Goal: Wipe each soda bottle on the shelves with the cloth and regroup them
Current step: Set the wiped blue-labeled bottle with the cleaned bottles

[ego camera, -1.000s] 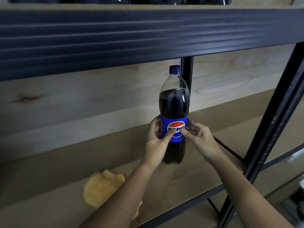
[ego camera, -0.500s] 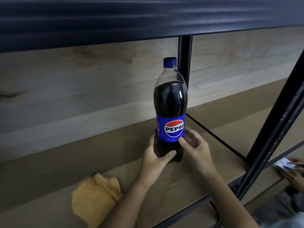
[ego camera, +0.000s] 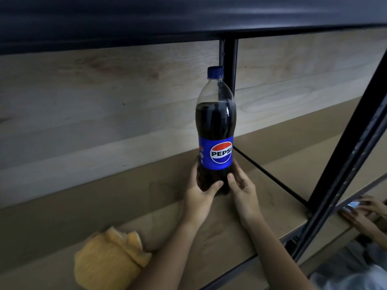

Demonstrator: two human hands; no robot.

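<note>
One soda bottle (ego camera: 215, 130) stood upright on the brown shelf board (ego camera: 261, 216), toward the back, just in front of a black rear post (ego camera: 228, 65) and the pale wooden wall (ego camera: 104, 105). It had a blue cap, dark drink up to its shoulder and a blue label facing the camera. One yellow cloth (ego camera: 109, 260) lay crumpled on the same board, near the front edge and well apart from the bottle, on its left. Two hands reached in from below with forearms angled up toward the bottle. The left hand (ego camera: 199, 195) gripped the bottle's base from the left, thumb curled across the front below the label. The right hand (ego camera: 244, 191) cupped the base from the right, its thumb tip against the plastic and its fingers loosely bent behind. At the right edge, beyond a black front post (ego camera: 343, 164), another person's two hands (ego camera: 364, 210) showed, blurred.
</note>
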